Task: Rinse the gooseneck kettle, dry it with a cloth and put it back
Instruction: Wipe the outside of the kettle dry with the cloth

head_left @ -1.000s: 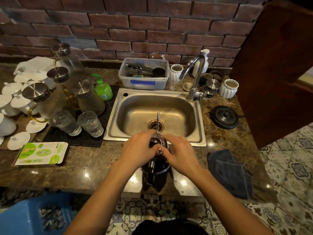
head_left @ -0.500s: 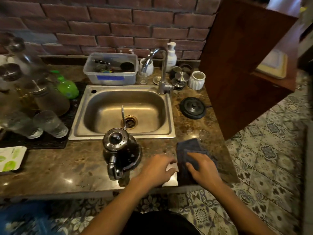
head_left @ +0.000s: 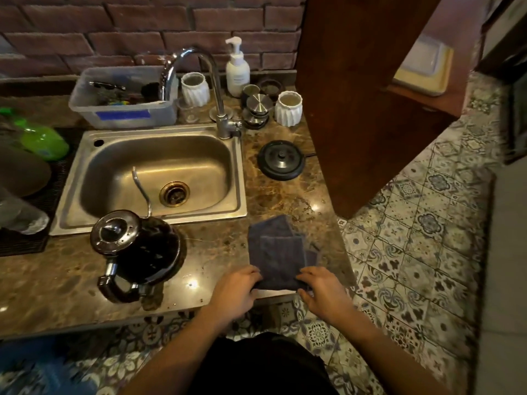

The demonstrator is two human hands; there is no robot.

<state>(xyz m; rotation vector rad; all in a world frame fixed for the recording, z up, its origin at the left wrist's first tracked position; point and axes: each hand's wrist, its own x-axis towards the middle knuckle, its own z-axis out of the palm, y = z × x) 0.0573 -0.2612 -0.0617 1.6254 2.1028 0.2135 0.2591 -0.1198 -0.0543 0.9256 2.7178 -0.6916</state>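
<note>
The dark gooseneck kettle (head_left: pixel 137 249) stands upright on the marble counter in front of the sink, lid on, its thin spout reaching over the basin and its handle pointing toward me. To its right lies a folded dark grey cloth (head_left: pixel 278 252) near the counter's front edge. My left hand (head_left: pixel 236 292) grips the cloth's near left corner. My right hand (head_left: pixel 322 289) grips its near right corner. Neither hand touches the kettle.
The steel sink (head_left: pixel 239 178) and its tap (head_left: pixel 199 78) lie behind the kettle. The round black kettle base (head_left: pixel 281 159) sits right of the sink. A plastic tub (head_left: pixel 122 101), soap pump (head_left: pixel 237 69) and white cups (head_left: pixel 288 108) line the back. A wooden panel (head_left: pixel 359 95) stands at right.
Both hands left the kettle's lid and moved right to the cloth. First the right hand reached it, and now each hand holds a near corner. The view swung right.
</note>
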